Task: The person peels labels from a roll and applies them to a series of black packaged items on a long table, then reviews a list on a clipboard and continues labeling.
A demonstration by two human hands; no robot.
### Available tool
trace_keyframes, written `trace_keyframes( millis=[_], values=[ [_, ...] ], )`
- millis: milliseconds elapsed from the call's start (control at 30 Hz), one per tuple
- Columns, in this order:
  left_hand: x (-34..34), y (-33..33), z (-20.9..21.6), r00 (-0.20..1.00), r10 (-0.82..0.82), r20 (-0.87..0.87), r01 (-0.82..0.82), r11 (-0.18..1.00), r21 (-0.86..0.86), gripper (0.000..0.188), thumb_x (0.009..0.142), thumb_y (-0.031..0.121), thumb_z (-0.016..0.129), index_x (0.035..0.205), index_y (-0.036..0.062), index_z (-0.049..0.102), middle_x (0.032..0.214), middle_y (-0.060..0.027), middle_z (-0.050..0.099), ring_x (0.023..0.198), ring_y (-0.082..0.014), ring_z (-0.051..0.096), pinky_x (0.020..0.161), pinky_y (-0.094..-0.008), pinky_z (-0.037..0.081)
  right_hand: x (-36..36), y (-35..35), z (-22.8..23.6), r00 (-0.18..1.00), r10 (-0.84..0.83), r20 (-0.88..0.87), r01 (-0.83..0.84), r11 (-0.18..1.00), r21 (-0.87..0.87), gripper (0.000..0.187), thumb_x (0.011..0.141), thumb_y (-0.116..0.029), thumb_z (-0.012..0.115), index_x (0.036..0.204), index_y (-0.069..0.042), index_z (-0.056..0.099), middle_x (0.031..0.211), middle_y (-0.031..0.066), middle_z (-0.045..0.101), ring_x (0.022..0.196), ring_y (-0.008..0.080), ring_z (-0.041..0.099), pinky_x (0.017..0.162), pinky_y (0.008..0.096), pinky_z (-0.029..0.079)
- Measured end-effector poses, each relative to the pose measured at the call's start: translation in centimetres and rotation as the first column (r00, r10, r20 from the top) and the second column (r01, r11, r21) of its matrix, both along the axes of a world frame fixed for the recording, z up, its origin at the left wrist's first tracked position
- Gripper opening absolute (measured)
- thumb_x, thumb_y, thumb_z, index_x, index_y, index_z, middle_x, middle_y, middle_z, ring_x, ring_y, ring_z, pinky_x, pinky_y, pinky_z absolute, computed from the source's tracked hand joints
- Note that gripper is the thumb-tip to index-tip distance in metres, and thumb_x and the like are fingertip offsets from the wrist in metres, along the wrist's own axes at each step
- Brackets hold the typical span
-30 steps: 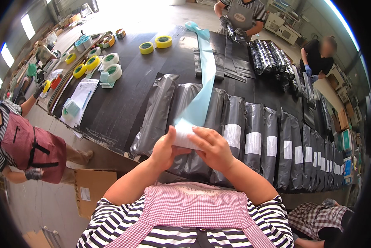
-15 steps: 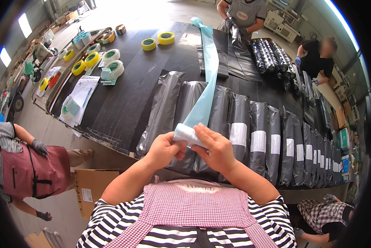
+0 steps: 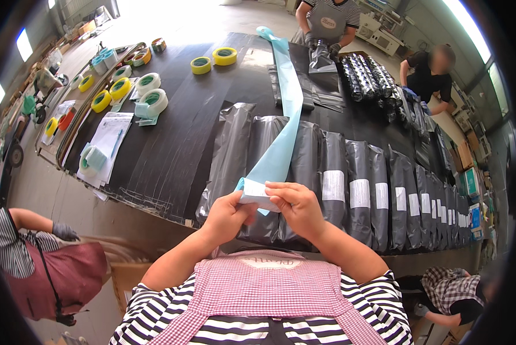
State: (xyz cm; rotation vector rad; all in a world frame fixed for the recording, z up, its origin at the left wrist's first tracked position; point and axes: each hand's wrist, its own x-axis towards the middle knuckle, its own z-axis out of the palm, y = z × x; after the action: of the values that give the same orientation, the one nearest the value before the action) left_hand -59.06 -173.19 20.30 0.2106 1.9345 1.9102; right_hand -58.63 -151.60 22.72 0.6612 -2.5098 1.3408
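A long light-blue strip (image 3: 289, 123) runs from the table's far side over the wrapped packages to my hands. Its near end is folded over, with a white printed label (image 3: 254, 190) facing up. My left hand (image 3: 226, 217) pinches the left side of this end between thumb and fingers. From the right, my right hand (image 3: 298, 208) grips the label's edge, its fingers bent over it. Beneath the strip lies a black plastic-wrapped package (image 3: 266, 144) without a visible label. Farther right in the row, a black package (image 3: 333, 155) bears a white label.
Tape rolls (image 3: 224, 56) and papers (image 3: 110, 138) lie on the black table (image 3: 172, 109). At the far side a co-worker (image 3: 327, 23) handles black plastic. Another stands by dark bundles (image 3: 368, 77); others are at lower left (image 3: 62, 276) and lower right (image 3: 450, 287).
The strip's end, earlier a curled ribbed-looking roll, now shows a flatter label between my hands. The far co-worker has gathered the plastic up; the lower-left person has moved closer.
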Motion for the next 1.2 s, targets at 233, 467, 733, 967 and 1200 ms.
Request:
trace_keyframes(
  millis=[233, 467, 733, 967, 1200],
  values=[
    [-1.9, -3.2, -2.2, 0.995, -0.072, 0.069, 0.081, 0.988, -0.134, 0.012, 0.095, 0.007, 0.064, 0.104, 0.0003, 0.066, 0.081, -0.0013, 0.063, 0.071, -0.0094, 0.059, 0.067, -0.0271, 0.052, -5.9, 7.0, 4.1, 0.712, 0.088, 0.696, 0.263, 0.886, -0.381, 0.025, 0.101, -0.026, 0.06, 0.107, -0.005, 0.071, 0.099, 0.0042, 0.072, 0.087, 0.0144, 0.068, 0.064, 0.0314, 0.057],
    [-3.5, -6.5, -5.8, 0.897, 0.341, 0.283, -0.424, 0.844, 0.328, 0.015, 0.098, 0.02, 0.065, 0.101, 0.0059, 0.06, 0.083, -0.0065, 0.067, 0.069, -0.0163, 0.067, 0.063, -0.0301, 0.059, -3.9, 11.6, -1.8, 0.963, -0.233, -0.136, 0.226, 0.972, -0.067, 0.03, 0.095, -0.01, 0.064, 0.124, -0.003, 0.067, 0.131, 0.0143, 0.064, 0.122, 0.028, 0.061, 0.104, 0.0371, 0.049],
    [-3.7, -6.8, -4.1, 0.846, 0.413, 0.337, -0.527, 0.743, 0.412, 0.013, 0.1, 0.02, 0.06, 0.104, 0.0077, 0.059, 0.084, -0.0066, 0.067, 0.069, -0.0164, 0.067, 0.06, -0.0294, 0.061, -3.4, 13.5, -9.2, 0.987, -0.054, -0.151, 0.097, 0.952, 0.29, 0.035, 0.087, -0.006, 0.069, 0.122, -0.006, 0.067, 0.135, 0.014, 0.061, 0.133, 0.0341, 0.051, 0.109, 0.0423, 0.044],
    [-2.9, -6.1, -3.4, 0.819, 0.454, 0.349, -0.568, 0.723, 0.393, 0.014, 0.1, 0.021, 0.06, 0.107, 0.0088, 0.058, 0.085, -0.0058, 0.067, 0.069, -0.0154, 0.066, 0.059, -0.0267, 0.058, -2.5, 12.2, -4.7, 0.943, -0.168, 0.288, -0.049, 0.784, 0.618, 0.038, 0.088, -0.017, 0.066, 0.125, -0.007, 0.064, 0.139, 0.0147, 0.057, 0.131, 0.0324, 0.051, 0.109, 0.0464, 0.043],
    [-3.2, -3.7, -2.0, 0.868, 0.387, 0.31, -0.492, 0.751, 0.44, 0.013, 0.1, 0.02, 0.06, 0.106, 0.0074, 0.059, 0.086, -0.0068, 0.068, 0.072, -0.0163, 0.068, 0.062, -0.0296, 0.061, -5.7, 8.2, -10.7, 0.896, -0.425, 0.126, 0.298, 0.789, 0.538, 0.056, 0.092, -0.023, 0.06, 0.144, -0.008, 0.048, 0.161, 0.0219, 0.02, 0.148, 0.048, 0.012, 0.117, 0.06, 0.022]
  ],
)
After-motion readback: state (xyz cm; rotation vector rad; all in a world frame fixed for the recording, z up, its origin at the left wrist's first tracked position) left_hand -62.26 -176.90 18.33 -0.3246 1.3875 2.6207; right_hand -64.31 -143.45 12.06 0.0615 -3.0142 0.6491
